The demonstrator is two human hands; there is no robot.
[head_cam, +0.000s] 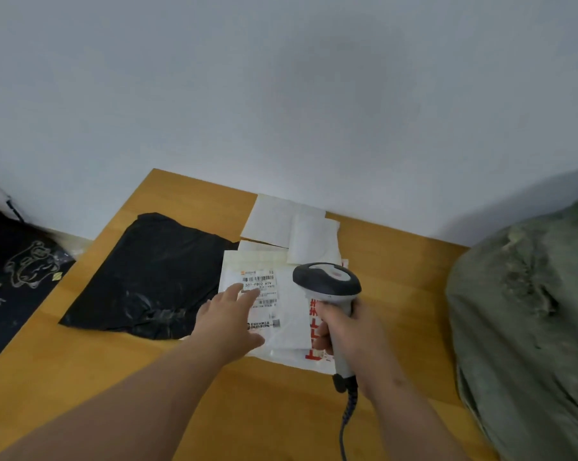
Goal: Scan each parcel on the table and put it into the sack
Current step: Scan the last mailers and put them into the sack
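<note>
A white parcel (282,331) with a shipping label and red print lies flat in the middle of the wooden table (397,261). My left hand (229,316) rests on it with straight fingers, fingertips at the label's barcode. My right hand (350,334) grips a grey and black barcode scanner (327,282) by the handle, its head just above the parcel's right part. A flat black parcel (151,277) lies to the left. Several white parcels (291,227) lie behind, near the wall. A grey-green sack (527,314) stands at the table's right edge.
A dark bag with a gold printed figure (18,281) sits off the table's left side. The scanner's coiled cable (347,417) hangs toward me over the table's front. A plain wall closes off the back.
</note>
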